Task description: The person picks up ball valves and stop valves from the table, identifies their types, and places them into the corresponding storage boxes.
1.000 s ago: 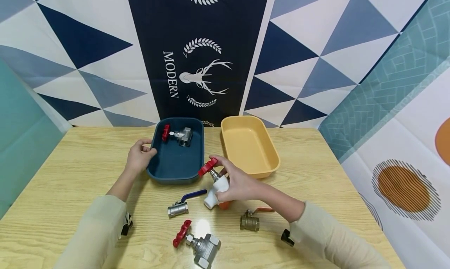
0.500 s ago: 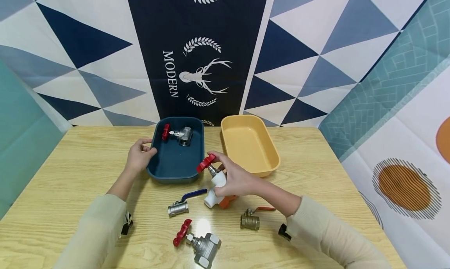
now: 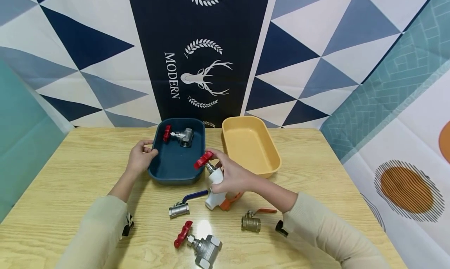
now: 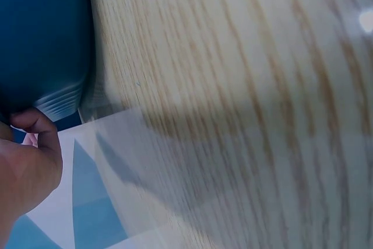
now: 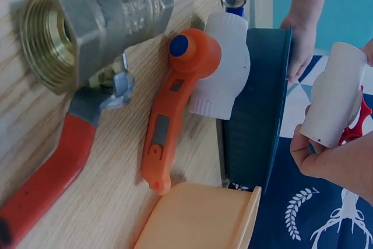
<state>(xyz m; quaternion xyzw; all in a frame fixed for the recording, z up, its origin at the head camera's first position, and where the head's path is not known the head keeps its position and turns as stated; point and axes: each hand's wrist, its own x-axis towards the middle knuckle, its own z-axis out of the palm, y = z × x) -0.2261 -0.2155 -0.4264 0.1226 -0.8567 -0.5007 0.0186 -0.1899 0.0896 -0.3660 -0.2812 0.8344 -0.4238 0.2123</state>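
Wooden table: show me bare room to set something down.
The table is bare from its left edge to the left sleeve, and right of the yellow bin, beyond the right sleeve. Crowded between the sleeves: blue-levered valve, white orange-levered valve, brass valve, large red-wheeled valve, and the right hand holding a white valve.

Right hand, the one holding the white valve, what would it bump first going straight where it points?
Probably the right side of the dark blue bin, since the right hand points that way, with its white valve and red handwheel leading. Height is unclear, so it might pass above.
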